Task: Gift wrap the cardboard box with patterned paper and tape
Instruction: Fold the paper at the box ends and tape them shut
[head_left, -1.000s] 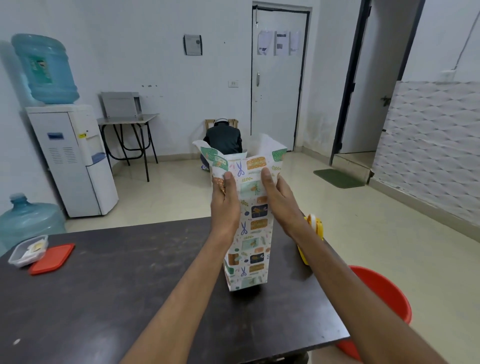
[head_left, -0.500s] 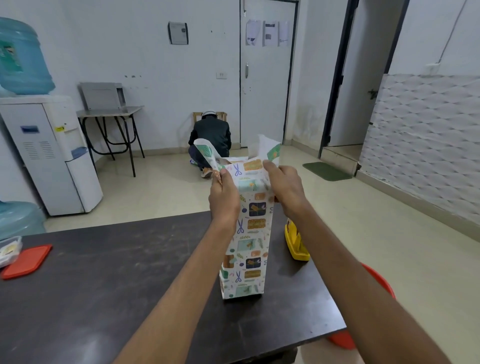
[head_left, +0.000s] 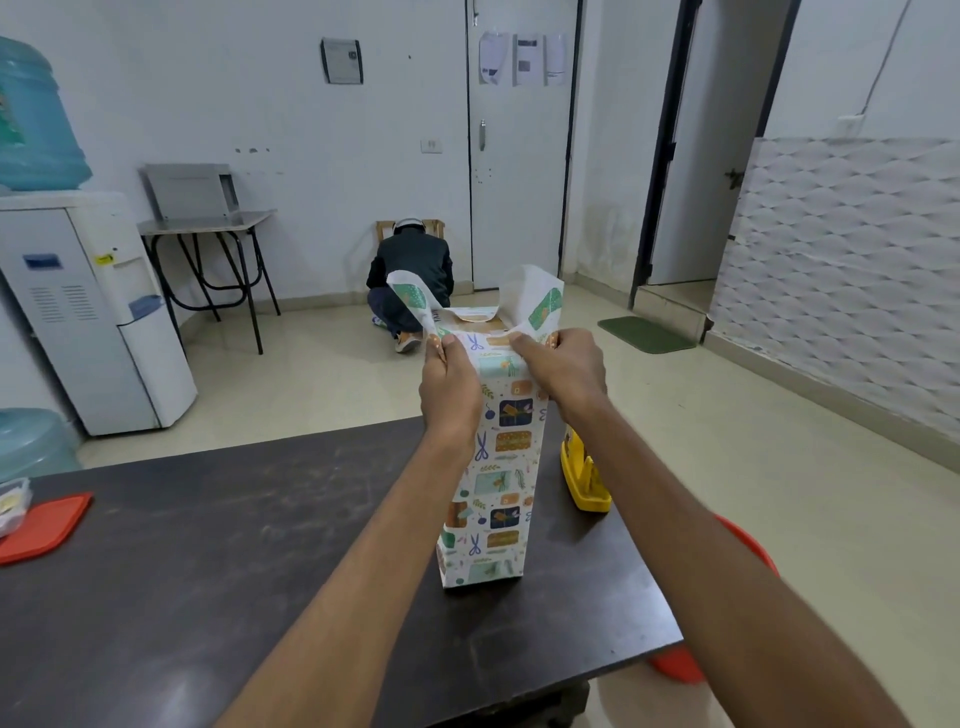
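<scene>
**Box on end, both hands at the open top flaps**

Cardboard box (head_left: 485, 326) stands upright on the dark table (head_left: 208, 545), toward the far right part. Patterned paper (head_left: 498, 467) covers every side that shows. Bare card shows only as a small brown patch at the open top. The box's far face and its right side are out of sight.

Left hand (head_left: 449, 384): thumb and fingers pinch the paper at the top left corner. The left flap rises above that hand and curls outward.

Right hand (head_left: 563, 369): fingers curled over the top right corner, gripping the paper. The right flap stands up behind that hand, white underside toward the camera. The fingertips on the far side are hidden, so how far they wrap cannot be told.

Yellow dispenser (head_left: 584, 480) sits on the table just right of the box, partly covered by the right forearm. No roll can be made out on it.

Red lid (head_left: 44, 525) lies flat at the table's left end. The clear container (head_left: 10, 501) beside it is cut off by the frame edge. A red tub (head_left: 748, 545) on the floor is mostly hidden by the table corner and the right arm. Across the room a person (head_left: 410, 265) crouches, back turned.
</scene>
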